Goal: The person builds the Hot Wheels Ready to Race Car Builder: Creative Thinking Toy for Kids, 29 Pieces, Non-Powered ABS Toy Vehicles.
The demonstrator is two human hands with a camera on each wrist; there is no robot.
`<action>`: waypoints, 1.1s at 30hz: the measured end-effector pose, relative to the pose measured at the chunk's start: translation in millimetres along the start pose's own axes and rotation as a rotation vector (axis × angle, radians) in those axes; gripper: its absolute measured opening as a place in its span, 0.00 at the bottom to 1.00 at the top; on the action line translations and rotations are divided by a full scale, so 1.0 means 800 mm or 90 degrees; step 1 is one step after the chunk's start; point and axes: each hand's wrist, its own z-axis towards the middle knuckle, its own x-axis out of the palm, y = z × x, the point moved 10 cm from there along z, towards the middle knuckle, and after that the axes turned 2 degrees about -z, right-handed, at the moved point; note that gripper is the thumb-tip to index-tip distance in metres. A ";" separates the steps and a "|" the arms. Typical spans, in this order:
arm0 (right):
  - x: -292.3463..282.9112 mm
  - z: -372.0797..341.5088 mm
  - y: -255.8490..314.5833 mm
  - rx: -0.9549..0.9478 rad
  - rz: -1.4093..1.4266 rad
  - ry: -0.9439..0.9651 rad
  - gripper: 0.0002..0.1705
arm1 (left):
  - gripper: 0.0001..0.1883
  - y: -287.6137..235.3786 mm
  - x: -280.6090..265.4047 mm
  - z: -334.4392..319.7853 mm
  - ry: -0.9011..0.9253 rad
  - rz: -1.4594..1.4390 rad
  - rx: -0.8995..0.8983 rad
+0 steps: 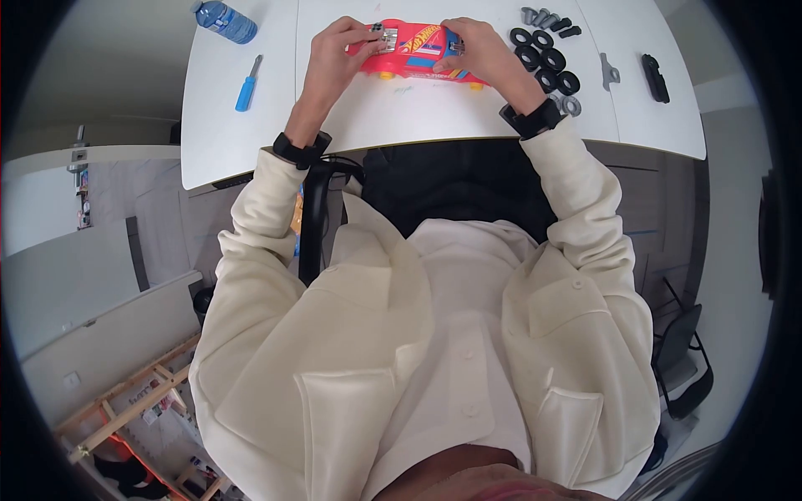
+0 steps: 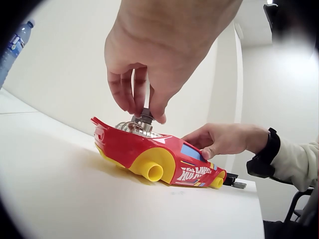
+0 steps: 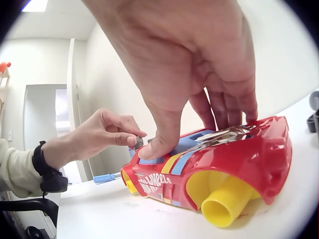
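A red toy car [image 1: 418,50] with Hot Wheels lettering stands on the white table, its yellow axle stubs [image 2: 153,171] bare of wheels. My left hand [image 1: 341,52] is over the chrome engine [image 2: 137,128] at one end. Its thumb and fingertips pinch a small dark grey plastic piece [image 2: 146,115], held upright right at the engine. My right hand [image 1: 484,54] grips the car body across the other end, thumb on the near side and fingers over the far side, by a second chrome part [image 3: 227,137].
Black tyres [image 1: 527,58], grey wheel rims [image 1: 571,106] and several grey and black bolts [image 1: 551,20] lie to the right. Beyond are a grey wrench-shaped piece [image 1: 609,73] and a black part [image 1: 655,78]. A blue screwdriver [image 1: 246,88] and a water bottle [image 1: 225,22] are at left.
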 end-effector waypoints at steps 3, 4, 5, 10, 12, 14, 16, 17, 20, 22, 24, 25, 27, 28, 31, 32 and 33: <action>0.000 -0.001 -0.003 -0.004 0.002 -0.008 0.46 | 0.10 -0.029 -0.001 0.006 0.039 0.072 0.104; 0.000 -0.001 -0.004 -0.004 0.005 -0.007 0.46 | 0.12 -0.054 0.001 0.005 0.066 0.108 0.214; -0.002 -0.001 -0.004 -0.007 0.034 -0.015 0.46 | 0.12 -0.059 -0.003 0.007 0.066 0.108 0.213; -0.003 0.000 -0.009 -0.031 0.065 -0.046 0.45 | 0.08 -0.047 -0.027 0.023 -0.018 -0.014 0.052; 0.006 0.006 -0.013 -0.014 0.025 -0.012 0.45 | 0.06 -0.028 -0.018 0.020 0.007 0.049 -0.015; 0.007 0.007 -0.013 -0.026 0.028 -0.021 0.45 | 0.08 -0.006 -0.008 0.015 0.032 0.111 -0.078; 0.008 0.003 -0.013 -0.033 0.030 -0.030 0.45 | 0.11 0.012 0.005 0.011 0.073 0.129 -0.140; 0.005 0.000 -0.010 -0.042 0.020 -0.058 0.45 | 0.11 0.014 0.008 0.012 0.076 0.128 -0.140; 0.002 -0.001 -0.008 -0.045 0.008 -0.068 0.44 | 0.11 -0.016 0.008 0.021 0.065 0.166 0.016; 0.006 -0.001 -0.008 -0.043 0.007 -0.048 0.44 | 0.11 -0.055 0.007 0.020 0.072 0.205 0.208; 0.004 -0.001 -0.007 -0.058 0.006 -0.079 0.43 | 0.12 -0.048 0.001 0.025 0.069 0.166 0.110; 0.000 -0.002 -0.004 -0.057 0.005 -0.082 0.43 | 0.13 -0.034 -0.002 0.028 0.068 0.128 0.014; -0.002 -0.005 -0.001 -0.031 -0.006 -0.063 0.40 | 0.18 -0.025 0.008 0.023 0.091 0.126 -0.061; 0.000 -0.006 -0.001 -0.031 -0.007 -0.063 0.40 | 0.22 -0.010 0.014 0.017 0.109 0.124 -0.138; -0.002 -0.012 0.010 -0.063 -0.061 -0.114 0.37 | 0.34 -0.005 0.042 0.012 0.115 0.199 -0.056; 0.000 -0.014 0.013 -0.037 -0.112 -0.119 0.37 | 0.34 -0.004 0.050 0.016 0.114 0.194 -0.052; -0.001 -0.016 0.015 -0.012 -0.164 -0.123 0.36 | 0.37 -0.003 0.061 0.021 0.139 0.240 -0.040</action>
